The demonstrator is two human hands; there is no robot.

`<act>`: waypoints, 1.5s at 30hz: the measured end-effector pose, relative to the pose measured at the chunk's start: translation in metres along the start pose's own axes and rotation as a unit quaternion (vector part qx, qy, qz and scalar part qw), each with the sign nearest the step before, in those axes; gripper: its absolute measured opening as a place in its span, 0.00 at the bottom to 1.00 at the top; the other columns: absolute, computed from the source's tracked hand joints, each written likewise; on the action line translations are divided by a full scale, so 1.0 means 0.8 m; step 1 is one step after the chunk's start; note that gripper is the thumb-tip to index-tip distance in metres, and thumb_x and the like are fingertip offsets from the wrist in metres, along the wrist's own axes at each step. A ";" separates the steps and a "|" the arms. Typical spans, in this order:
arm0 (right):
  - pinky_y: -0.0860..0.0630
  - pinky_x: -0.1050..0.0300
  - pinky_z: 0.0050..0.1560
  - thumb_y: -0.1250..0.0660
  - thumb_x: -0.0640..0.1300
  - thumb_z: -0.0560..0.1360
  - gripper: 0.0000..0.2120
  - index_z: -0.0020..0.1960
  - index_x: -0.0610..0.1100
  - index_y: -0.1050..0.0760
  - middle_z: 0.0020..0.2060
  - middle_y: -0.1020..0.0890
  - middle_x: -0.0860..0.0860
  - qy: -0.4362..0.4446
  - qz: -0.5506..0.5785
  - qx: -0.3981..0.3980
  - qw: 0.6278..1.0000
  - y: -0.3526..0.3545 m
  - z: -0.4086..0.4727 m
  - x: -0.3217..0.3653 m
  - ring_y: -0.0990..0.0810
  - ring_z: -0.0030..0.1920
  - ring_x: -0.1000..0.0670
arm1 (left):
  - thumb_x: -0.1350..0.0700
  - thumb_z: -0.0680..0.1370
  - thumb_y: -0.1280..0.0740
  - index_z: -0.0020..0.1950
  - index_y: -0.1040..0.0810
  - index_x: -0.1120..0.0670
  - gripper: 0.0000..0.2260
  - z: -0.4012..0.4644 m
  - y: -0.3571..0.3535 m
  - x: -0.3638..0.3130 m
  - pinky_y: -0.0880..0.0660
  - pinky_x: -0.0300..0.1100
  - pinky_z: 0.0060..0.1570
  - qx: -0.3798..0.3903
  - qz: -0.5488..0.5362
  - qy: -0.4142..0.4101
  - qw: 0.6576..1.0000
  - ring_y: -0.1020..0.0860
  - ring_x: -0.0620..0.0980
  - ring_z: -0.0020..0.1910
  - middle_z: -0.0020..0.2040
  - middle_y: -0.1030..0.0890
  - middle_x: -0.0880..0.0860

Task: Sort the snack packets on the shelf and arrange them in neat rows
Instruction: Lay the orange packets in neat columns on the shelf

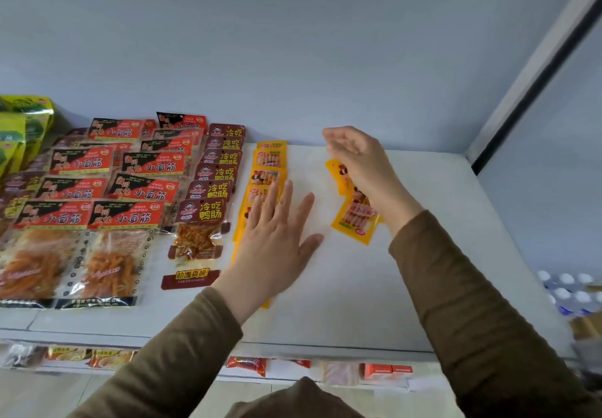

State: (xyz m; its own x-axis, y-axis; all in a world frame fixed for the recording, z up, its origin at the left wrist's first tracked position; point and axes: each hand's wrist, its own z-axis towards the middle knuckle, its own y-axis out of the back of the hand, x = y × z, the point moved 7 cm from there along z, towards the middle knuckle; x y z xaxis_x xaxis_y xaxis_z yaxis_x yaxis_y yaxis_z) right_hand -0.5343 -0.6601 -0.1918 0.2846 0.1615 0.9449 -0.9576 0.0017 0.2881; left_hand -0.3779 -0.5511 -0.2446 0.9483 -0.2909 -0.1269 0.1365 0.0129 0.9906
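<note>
My left hand [277, 238] presses flat, fingers spread, on the yellow sausage-packet row [265, 176] at frame centre. My right hand [361, 170] pinches loose yellow packets [353, 222] just right of it; they fan unevenly and could slip or knock the row crooked.

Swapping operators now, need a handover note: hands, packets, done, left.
Left hand: flat, fingers straight, pressing the yellow packet row.
Right hand: holding a few loose yellow packets above the shelf.
Done: red packets and brown packets lie in rows at left.
Left: lay the held yellow packets into a row, then straighten it.
</note>
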 end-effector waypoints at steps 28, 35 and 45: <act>0.28 0.49 0.63 0.38 0.43 0.77 0.08 0.53 0.45 0.22 0.56 0.20 0.46 -0.086 -0.200 -0.092 0.972 0.006 0.041 -0.087 0.26 0.61 0.43 | 0.40 0.78 0.34 0.74 0.34 0.45 0.26 0.062 -0.015 -0.068 0.39 0.57 0.77 0.027 -0.086 -0.104 0.990 0.48 0.57 0.79 0.79 0.41 0.51; 0.35 0.46 0.69 0.40 0.56 0.82 0.26 0.76 0.46 0.34 0.71 0.31 0.42 -0.102 -0.299 -0.011 0.949 0.029 0.060 -0.105 0.36 0.73 0.39 | 0.31 0.81 0.46 0.82 0.51 0.36 0.31 0.052 -0.017 -0.057 0.50 0.58 0.79 0.019 -0.099 -0.063 0.993 0.56 0.56 0.83 0.84 0.54 0.49; 0.24 0.47 0.55 0.36 0.57 0.78 0.23 0.65 0.43 0.31 0.59 0.26 0.45 -0.108 -0.361 0.067 0.924 0.006 0.078 -0.081 0.24 0.59 0.43 | 0.31 0.82 0.52 0.82 0.48 0.38 0.29 0.045 -0.039 -0.067 0.53 0.56 0.80 0.044 -0.083 -0.041 0.995 0.61 0.57 0.83 0.85 0.56 0.49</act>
State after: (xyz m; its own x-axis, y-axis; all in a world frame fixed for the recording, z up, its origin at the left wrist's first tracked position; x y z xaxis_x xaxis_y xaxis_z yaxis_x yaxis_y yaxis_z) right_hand -0.5544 -0.7319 -0.2420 0.8636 -0.0345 0.5030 -0.5039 -0.0923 0.8588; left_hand -0.4428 -0.5702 -0.2669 0.8875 -0.3589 -0.2889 0.2613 -0.1242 0.9572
